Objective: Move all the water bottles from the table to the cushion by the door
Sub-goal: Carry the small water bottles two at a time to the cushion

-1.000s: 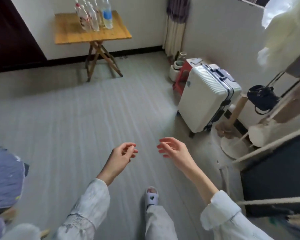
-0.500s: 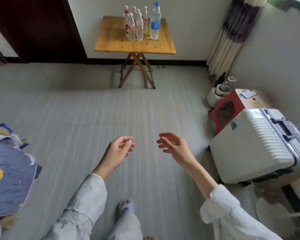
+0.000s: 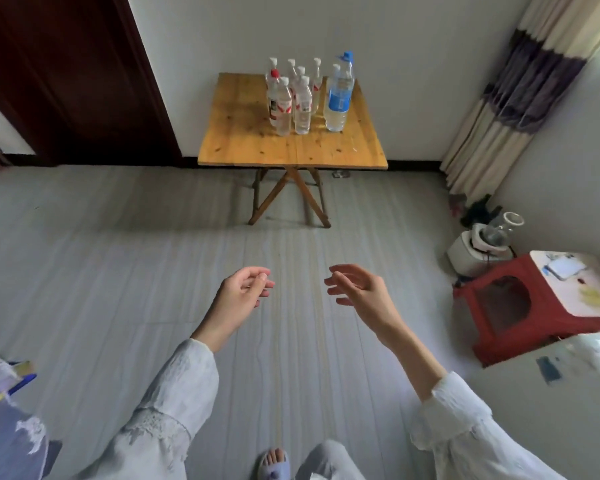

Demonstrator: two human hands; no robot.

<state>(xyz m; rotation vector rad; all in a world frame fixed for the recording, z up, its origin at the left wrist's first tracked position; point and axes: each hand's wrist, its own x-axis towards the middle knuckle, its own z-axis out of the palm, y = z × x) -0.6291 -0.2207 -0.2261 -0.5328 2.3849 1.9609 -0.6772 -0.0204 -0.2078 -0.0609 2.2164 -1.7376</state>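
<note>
View: swings left, now squarely facing tabletop (image 3: 264, 147); water bottles (image 3: 303, 98) nearer, centred. Suitcase (image 3: 551, 393) slides to right edge. Red stool (image 3: 520, 306) now fully visible.

— How were the arms?
— Both reached forward at about the same height, white sleeves down to the forearms.
— And the left hand (image 3: 243, 292)?
— Empty, fingers loosely curled, thumb near the fingertips.
— The right hand (image 3: 361, 292)?
— Empty too, fingers relaxed and a little spread, pointing toward the left one. The two were apart.
</note>
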